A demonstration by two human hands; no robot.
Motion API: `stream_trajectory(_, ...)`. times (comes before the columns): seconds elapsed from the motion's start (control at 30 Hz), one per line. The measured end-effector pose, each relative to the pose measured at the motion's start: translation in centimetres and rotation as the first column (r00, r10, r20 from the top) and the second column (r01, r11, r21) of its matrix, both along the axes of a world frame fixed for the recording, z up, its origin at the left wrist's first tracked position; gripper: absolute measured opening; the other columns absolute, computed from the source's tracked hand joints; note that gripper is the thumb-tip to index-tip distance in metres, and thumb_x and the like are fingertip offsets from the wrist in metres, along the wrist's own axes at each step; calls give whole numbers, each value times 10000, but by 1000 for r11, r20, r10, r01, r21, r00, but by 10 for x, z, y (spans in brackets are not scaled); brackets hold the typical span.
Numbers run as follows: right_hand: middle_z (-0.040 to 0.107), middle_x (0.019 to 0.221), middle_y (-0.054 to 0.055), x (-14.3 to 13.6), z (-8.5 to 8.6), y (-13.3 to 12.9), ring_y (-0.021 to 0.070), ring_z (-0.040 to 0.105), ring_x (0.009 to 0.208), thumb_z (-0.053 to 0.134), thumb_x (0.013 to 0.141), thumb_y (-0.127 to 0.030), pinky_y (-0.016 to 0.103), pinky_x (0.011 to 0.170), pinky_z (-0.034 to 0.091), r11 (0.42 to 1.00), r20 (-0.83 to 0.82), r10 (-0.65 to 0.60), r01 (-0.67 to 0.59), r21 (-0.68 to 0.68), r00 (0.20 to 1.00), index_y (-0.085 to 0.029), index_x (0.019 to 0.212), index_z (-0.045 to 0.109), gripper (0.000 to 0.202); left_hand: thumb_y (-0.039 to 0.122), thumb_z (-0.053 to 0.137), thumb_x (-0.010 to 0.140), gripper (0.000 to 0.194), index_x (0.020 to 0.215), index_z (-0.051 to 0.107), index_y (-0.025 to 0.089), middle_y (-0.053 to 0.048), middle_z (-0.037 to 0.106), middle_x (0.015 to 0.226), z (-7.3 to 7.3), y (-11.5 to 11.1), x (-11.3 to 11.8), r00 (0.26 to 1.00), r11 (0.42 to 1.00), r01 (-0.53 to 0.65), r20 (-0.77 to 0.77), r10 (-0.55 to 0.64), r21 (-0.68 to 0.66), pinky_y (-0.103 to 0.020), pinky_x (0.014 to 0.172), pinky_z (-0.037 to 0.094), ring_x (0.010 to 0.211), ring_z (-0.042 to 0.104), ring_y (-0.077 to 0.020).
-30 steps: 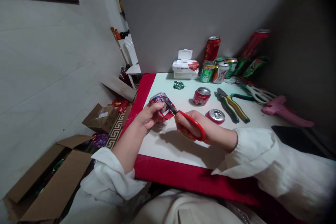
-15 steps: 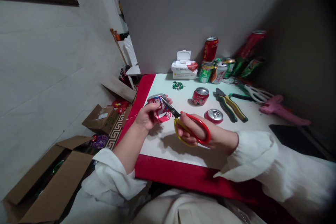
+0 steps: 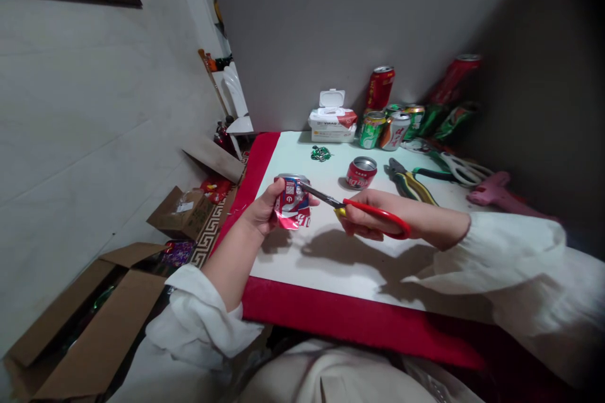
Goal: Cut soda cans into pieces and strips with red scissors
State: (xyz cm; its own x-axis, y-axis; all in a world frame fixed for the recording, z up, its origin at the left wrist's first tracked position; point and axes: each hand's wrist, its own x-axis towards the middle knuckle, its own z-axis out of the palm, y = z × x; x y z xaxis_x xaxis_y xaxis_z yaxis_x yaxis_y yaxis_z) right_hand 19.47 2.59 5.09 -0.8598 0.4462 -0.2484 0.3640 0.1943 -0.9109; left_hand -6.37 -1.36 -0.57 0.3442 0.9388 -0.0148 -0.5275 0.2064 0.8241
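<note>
A cut piece of a red and blue can (image 3: 292,201) with a jagged lower edge is held in my left hand (image 3: 263,209), thumb on its near side. My right hand (image 3: 366,217) grips the scissors (image 3: 396,225), which have red and yellow handles. Their blades point left and touch the can's upper right part; whether the tips are inside the metal is too small to tell. Behind the hands, a short open red can section (image 3: 362,173) stands on the white table (image 3: 302,264).
Pliers (image 3: 410,184) lie right of the can section, near a pink glue gun (image 3: 503,192). A wipes pack (image 3: 333,124), several cans (image 3: 372,130) and a green cluster (image 3: 321,153) are at the back. Cardboard boxes (image 3: 101,334) stand at the left.
My right hand and the scissors have moved right and slightly up, with the blades lying flatter. The can piece has turned in my left hand. My right arm now hides the loose can end.
</note>
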Motion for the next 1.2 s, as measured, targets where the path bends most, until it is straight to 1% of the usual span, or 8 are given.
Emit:
stream_trajectory(0.13, 488, 493, -39, 9, -2, 11, 78, 387, 428, 602, 803, -796, 214, 403, 257, 998, 57, 39, -42, 38, 998, -142, 776, 658, 657, 663, 830, 668, 695, 1054, 701, 99, -122, 788, 888, -2, -1, 2, 998, 998, 67, 8, -67, 6, -334, 708, 634, 805, 777, -258)
stream_trajectory(0.27, 428, 481, -63, 13, 4, 12, 67, 331, 421, 665, 774, -757, 206, 389, 224, 997, 129, 33, -42, 68, 991, -155, 756, 650, 603, 616, 843, 687, 654, 1076, 698, 111, -108, 791, 890, -8, -2, 1, 992, 990, 124, 46, -121, -62, -346, 726, 633, 744, 765, -227)
stream_trajectory(0.47, 453, 472, -50, 13, 12, 4, 73, 364, 413, 709, 769, -678, 225, 402, 264, 992, 199, -24, -1, 125, 980, -168, 667, 615, 528, 610, 863, 658, 666, 1065, 713, 105, -118, 795, 900, -11, -4, 0, 993, 986, 115, 18, -114, -125, -348, 707, 625, 745, 757, -233)
stream_trajectory(0.7, 470, 546, -36, 13, 1, 3, 90, 384, 505, 721, 720, -695, 241, 483, 284, 986, 193, -31, -1, 164, 981, -172, 660, 614, 537, 595, 815, 737, 622, 1116, 711, 113, -115, 791, 893, -7, -14, 4, 994, 991, 99, -44, -104, -89, -321, 731, 582, 734, 748, -220)
stream_trajectory(0.9, 443, 496, -46, 4, 11, -4, 81, 346, 445, 723, 689, -738, 237, 433, 242, 992, 218, -73, 48, 119, 973, -174, 651, 620, 575, 649, 859, 630, 734, 1121, 715, 122, -108, 783, 876, -4, -15, 2, 986, 992, 112, -115, -117, -52, -322, 746, 573, 755, 736, -222)
stream_trajectory(1.0, 479, 499, -26, 4, 10, -6, 91, 377, 443, 712, 686, -759, 246, 432, 269, 986, 240, -118, 85, 142, 964, -167, 649, 653, 597, 657, 820, 686, 699, 1135, 714, 130, -118, 778, 904, -6, -14, 2, 988, 996, 77, -132, -82, -42, -332, 767, 563, 774, 733, -226)
stream_trajectory(1.1, 517, 542, -8, 6, 5, -5, 103, 410, 488, 711, 688, -763, 252, 465, 306, 978, 241, -128, 82, 189, 962, -168, 651, 661, 599, 710, 825, 625, 728, 1057, 737, 130, -120, 771, 891, -9, -10, 1, 982, 996, 91, -163, -93, -19, -327, 726, 562, 745, 719, -221)
stream_trajectory(1.2, 486, 556, -18, 6, 5, -5, 107, 394, 526, 709, 672, -782, 256, 493, 306, 972, 230, -113, 59, 228, 967, -172, 648, 643, 615, 733, 844, 556, 764, 1016, 748, 130, -117, 765, 869, -11, -5, -1, 974, 993, 114, -196, -111, 6, -309, 685, 559, 721, 708, -210)
